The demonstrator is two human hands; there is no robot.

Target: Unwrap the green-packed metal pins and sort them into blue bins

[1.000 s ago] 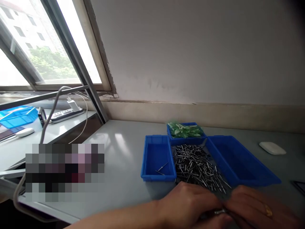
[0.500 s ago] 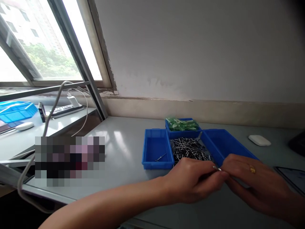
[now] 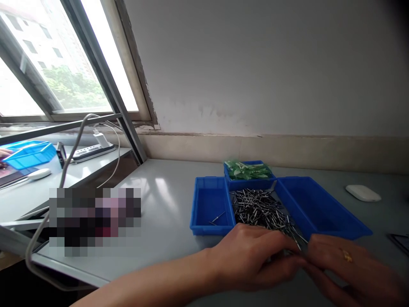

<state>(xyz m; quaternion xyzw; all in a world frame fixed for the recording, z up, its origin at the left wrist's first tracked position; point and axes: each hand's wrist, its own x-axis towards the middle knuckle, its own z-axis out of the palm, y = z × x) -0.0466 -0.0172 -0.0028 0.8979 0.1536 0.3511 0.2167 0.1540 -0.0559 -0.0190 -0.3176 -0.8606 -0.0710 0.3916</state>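
Note:
My left hand [image 3: 255, 258] reaches in from the bottom, its thumb and fingers pinched together. My right hand [image 3: 345, 264], with a gold ring on one finger, is closed, its fingertips meeting those of the left. A thin metal piece, apparently a blind rivet, is at my left fingertips, mostly hidden by the fingers. What the right fingers grip cannot be made out. Just beyond the hands lies a heap of metal blind rivets [image 3: 260, 207] between the blue trays. One or two more rivets [image 3: 218, 217] lie in the left blue tray [image 3: 209, 232].
Behind the heap stands a blue tray holding green-and-clear plastic packets [image 3: 246, 170]. A longer blue tray [image 3: 319, 204] is on the right, with a white rounded case [image 3: 363, 192] beyond it. A cable [image 3: 68, 157] hangs at the left, near a power strip [image 3: 92, 152].
The camera view has shifted slightly, so the trays sit lower in view. Both hands remain together, slightly lower in view. The metal piece between the fingertips, visible earlier, is now mostly hidden.

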